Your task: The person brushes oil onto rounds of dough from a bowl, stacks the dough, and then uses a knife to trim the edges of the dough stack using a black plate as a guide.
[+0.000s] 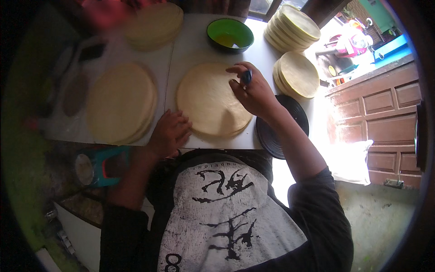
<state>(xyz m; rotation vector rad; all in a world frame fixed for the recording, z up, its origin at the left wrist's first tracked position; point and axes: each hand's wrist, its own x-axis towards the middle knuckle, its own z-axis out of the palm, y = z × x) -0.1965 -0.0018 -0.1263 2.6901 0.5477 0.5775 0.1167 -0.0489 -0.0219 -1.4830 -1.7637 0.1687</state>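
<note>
A stack of thin, round dough sheets [207, 98] lies on the white table before me, its top sheet smooth and slightly shiny. My right hand [256, 90] is raised over the right side of this stack. It grips a small tool with a dark blue handle [246, 77], whose working end I cannot make out. My left hand [170, 132] rests by the lower left edge of the same stack, fingers slightly bent and holding nothing. Beyond the stack stands a green bowl [231, 32] with yellowish-orange liquid and a small white piece inside.
More round sheet stacks lie at left [120, 102], far left [153, 25], and right, one taller [292, 29] and one shorter [297, 74]. A black ridged disc [289, 129] overhangs the table's front edge under my right forearm. A teal plastic stool [105, 166] stands lower left.
</note>
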